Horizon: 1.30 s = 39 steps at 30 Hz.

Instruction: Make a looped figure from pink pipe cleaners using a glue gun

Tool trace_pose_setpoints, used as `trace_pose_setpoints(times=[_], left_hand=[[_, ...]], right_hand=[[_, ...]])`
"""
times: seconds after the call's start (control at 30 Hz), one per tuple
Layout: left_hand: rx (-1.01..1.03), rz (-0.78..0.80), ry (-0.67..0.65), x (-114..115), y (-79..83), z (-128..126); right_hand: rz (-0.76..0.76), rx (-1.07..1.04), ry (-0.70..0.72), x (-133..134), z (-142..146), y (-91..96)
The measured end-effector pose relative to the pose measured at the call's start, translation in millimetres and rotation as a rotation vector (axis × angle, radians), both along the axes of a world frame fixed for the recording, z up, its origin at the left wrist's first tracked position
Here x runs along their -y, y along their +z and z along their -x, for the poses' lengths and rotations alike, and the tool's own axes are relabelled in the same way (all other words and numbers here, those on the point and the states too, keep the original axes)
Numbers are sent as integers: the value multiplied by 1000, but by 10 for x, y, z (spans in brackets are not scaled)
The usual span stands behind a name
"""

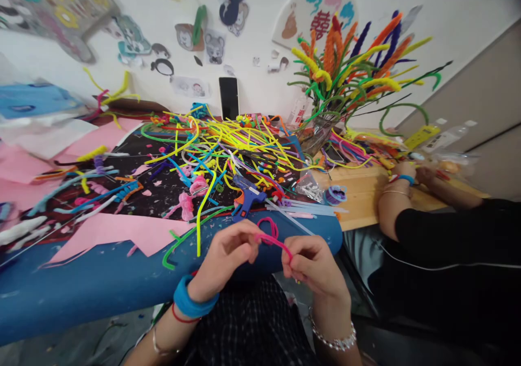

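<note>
A bright pink pipe cleaner (273, 240) is stretched between my two hands above the table's front edge, with a loop of it curling up behind. My left hand (233, 251), with a blue band at the wrist, pinches one part of it. My right hand (312, 262), wearing a beaded bracelet, has thumb and fingers closed on the other part. Just beyond my hands lies a blue glue gun (246, 197) with an orange part. A yellow pipe cleaner (200, 214) and a green one (173, 249) rest to the left of my left hand.
Loose pipe cleaners (240, 143) pile up mid-table, with glue sticks (299, 209) at right. Pink sheets (130, 233) lie left. A phone (229, 99) leans on the wall near a glass vase (317, 135) of pipe-cleaner flowers. A co-worker's hands (405, 173) work at the right.
</note>
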<state>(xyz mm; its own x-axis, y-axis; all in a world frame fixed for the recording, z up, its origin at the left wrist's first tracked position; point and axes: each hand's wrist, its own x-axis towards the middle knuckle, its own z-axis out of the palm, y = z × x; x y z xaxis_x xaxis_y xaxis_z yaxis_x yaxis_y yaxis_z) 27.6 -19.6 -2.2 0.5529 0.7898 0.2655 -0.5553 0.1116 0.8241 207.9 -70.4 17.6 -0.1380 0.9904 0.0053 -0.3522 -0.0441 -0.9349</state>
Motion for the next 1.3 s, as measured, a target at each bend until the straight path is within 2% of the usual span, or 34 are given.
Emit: trace_pose_setpoints(times=[0.03,0.1,0.13,0.2,0.27,0.43,0.5,0.63,0.7,0.8,0.93,1.0,1.07,1.23,1.3], left_hand=[[-57,-113,132,11,65,47],[-271,-502,440,60,199,118],[-366,-677,541,92,261,137],[-505,-903,582,156,359,141],[-571,-991,529,194,414,117],[-641,-1061,451,161,466,79],[-656,-1044,415,142,487,86],[-658,-931,400,153,500,99],[-654,-948,415,165,492,99],[-719,-1051,408,144,498,91],[-895,-1357,348,60,556,40],[-988,-1441,294,24,564,-5],[-1001,-1396,290,3,540,-40],[-864,-1042,451,45,441,27],[-830,-1036,432,79,422,85]], right_hand=[[-25,39,-46,27,2,27],[-110,187,-149,77,24,82],[-165,289,-205,100,43,107],[-273,486,-304,143,83,150],[-357,604,-365,180,116,177],[-505,778,-437,226,134,206],[-540,815,-433,232,137,219],[-518,818,-455,244,149,234],[-503,805,-458,241,151,236],[-525,807,-450,208,143,240],[-578,920,-449,169,111,252],[-591,986,-444,184,93,257],[-570,1017,-437,217,85,259],[-416,944,-465,296,123,257],[-360,890,-483,305,143,254]])
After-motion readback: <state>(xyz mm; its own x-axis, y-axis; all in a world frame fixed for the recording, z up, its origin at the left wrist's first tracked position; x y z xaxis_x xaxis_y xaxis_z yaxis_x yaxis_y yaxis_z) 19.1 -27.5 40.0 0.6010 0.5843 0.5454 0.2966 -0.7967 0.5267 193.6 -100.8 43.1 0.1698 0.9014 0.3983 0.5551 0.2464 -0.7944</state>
